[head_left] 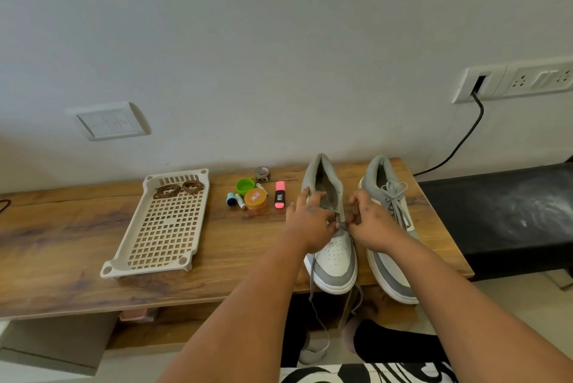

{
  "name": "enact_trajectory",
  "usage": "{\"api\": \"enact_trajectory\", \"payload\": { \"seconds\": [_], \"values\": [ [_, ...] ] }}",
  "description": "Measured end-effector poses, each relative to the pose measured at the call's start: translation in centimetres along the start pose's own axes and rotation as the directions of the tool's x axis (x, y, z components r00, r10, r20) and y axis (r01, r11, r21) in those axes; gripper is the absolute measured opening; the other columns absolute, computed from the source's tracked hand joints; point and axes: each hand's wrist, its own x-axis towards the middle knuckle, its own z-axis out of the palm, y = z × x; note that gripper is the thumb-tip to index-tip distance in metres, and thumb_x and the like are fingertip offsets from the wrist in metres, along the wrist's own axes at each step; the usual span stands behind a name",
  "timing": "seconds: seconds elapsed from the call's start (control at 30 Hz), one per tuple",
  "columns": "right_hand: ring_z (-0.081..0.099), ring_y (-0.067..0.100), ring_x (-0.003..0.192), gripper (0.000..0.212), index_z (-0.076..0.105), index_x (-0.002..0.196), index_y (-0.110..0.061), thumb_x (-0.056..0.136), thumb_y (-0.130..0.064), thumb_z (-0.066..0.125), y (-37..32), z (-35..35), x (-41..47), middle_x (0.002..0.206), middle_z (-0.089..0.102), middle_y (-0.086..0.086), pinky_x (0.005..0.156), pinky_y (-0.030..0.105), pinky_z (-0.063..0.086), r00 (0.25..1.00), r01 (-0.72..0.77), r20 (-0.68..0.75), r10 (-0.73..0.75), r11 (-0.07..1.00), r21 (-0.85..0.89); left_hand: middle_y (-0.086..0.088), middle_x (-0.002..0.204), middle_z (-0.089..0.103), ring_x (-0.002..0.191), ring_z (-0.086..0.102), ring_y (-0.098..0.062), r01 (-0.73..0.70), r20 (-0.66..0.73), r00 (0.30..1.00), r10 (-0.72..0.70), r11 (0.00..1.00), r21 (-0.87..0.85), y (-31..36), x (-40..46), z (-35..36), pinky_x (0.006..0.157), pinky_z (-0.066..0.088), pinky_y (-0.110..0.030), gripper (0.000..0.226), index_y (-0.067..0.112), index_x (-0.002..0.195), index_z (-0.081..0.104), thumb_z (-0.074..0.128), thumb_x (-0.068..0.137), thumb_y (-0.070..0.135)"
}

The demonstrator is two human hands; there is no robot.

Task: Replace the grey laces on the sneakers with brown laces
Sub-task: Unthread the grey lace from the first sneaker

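Labels on jar (256, 201), highlighter (280, 195): seemingly illegible.

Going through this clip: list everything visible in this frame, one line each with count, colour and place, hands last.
sneakers: 2, grey and white, right part of the table; the one on the right still laced
grey lace: 1, loose, hanging off the worked sneaker over the table edge
brown laces: 2 coils, far end of the tray
tray: 1, cream, perforated, left of centre
table: 1, wood
jar: 1, orange, centre
green cap: 1, behind the jar
highlighter: 1, pink, beside the jar
batteries: 2, left of and behind the jar
tape roll: 1, near the wall
black cable: 1, from the wall socket
left hand: on the worked sneaker's lacing
right hand: pinching the lace
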Motion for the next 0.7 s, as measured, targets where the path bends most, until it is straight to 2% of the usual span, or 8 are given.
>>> {"api": "enact_trajectory", "payload": {
  "seconds": [0.13, 0.27, 0.37, 0.43, 0.53, 0.6, 0.7],
  "values": [
    [0.057, 0.019, 0.089, 0.015, 0.054, 0.102, -0.018, 0.089, -0.021, 0.059, 0.4, 0.3, -0.2, 0.097, 0.059, 0.000, 0.076, 0.030, 0.047, 0.980, -0.099, 0.148, 0.130, 0.975, -0.200, 0.002, 0.159, 0.021, 0.149, -0.001, -0.031, -0.014, 0.003, 1.000, 0.015, 0.997, -0.070, -0.6, 0.1, -0.4, 0.114, 0.027, -0.056, 0.025, 0.022, 0.115, 0.068, 0.048, 0.101, 0.028],
    [0.056, 0.022, 0.090, 0.008, 0.056, 0.100, -0.015, 0.093, -0.019, 0.055, 0.3, 1.2, -0.1, 0.100, 0.058, 0.006, 0.075, 0.029, 0.045, 0.987, -0.110, 0.098, 0.130, 0.977, -0.183, 0.001, 0.158, 0.022, 0.148, 0.002, -0.032, -0.015, -0.001, 1.000, 0.015, 0.997, -0.076, -0.7, 0.1, -0.1, 0.116, 0.027, -0.053, 0.026, 0.018, 0.115, 0.068, 0.050, 0.101, 0.030],
    [0.059, 0.026, 0.097, 0.015, 0.060, 0.105, -0.010, 0.095, -0.020, 0.059, 0.6, 1.5, 0.2, 0.105, 0.062, 0.010, 0.078, 0.031, 0.048, 0.990, -0.112, 0.064, 0.127, 0.973, -0.203, 0.000, 0.158, 0.021, 0.148, 0.003, -0.033, -0.013, 0.012, 1.000, 0.014, 0.996, -0.089, -0.6, 0.1, -0.2, 0.117, 0.023, -0.050, 0.026, 0.016, 0.114, 0.067, 0.050, 0.101, 0.031],
    [0.059, 0.023, 0.092, 0.014, 0.062, 0.098, -0.010, 0.094, -0.023, 0.062, 0.9, 1.5, 0.3, 0.098, 0.062, 0.008, 0.075, 0.028, 0.045, 0.992, -0.109, 0.046, 0.121, 0.973, -0.202, -0.001, 0.158, 0.020, 0.145, 0.009, -0.035, -0.007, 0.038, 0.999, 0.010, 0.996, -0.093, -0.5, 0.0, -0.4, 0.117, 0.021, -0.048, 0.026, 0.013, 0.114, 0.067, 0.049, 0.102, 0.028],
    [0.056, 0.019, 0.085, 0.013, 0.064, 0.094, -0.009, 0.094, -0.022, 0.063, 1.0, 1.3, 0.2, 0.092, 0.061, 0.005, 0.072, 0.025, 0.040, 0.993, -0.092, 0.049, 0.103, 0.977, -0.190, -0.001, 0.158, 0.016, 0.140, 0.020, -0.034, 0.032, 0.077, 0.997, -0.024, 0.994, -0.101, -0.1, 0.0, -0.5, 0.113, 0.028, -0.044, 0.025, 0.010, 0.115, 0.066, 0.048, 0.102, 0.022],
    [0.053, 0.019, 0.085, 0.012, 0.062, 0.096, -0.008, 0.096, -0.019, 0.058, 0.9, 1.2, 0.1, 0.095, 0.059, 0.005, 0.072, 0.026, 0.038, 0.995, -0.059, 0.068, 0.075, 0.976, -0.209, 0.000, 0.158, 0.015, 0.138, 0.022, -0.033, 0.046, 0.077, 0.996, -0.038, 0.994, -0.104, 0.1, 0.0, -0.6, 0.110, 0.032, -0.041, 0.024, 0.010, 0.115, 0.065, 0.048, 0.101, 0.018],
    [0.046, 0.018, 0.085, 0.007, 0.048, 0.096, -0.017, 0.102, -0.018, 0.044, 0.3, 1.3, -0.3, 0.102, 0.046, 0.004, 0.076, 0.027, 0.033, 0.983, -0.022, 0.171, 0.059, 0.977, -0.214, 0.003, 0.159, 0.011, 0.135, 0.024, -0.031, 0.060, 0.078, 0.996, -0.050, 0.989, -0.132, 0.2, 0.0, -0.7, 0.103, 0.035, -0.037, 0.020, 0.007, 0.109, 0.062, 0.047, 0.099, 0.016]
  ]
}}
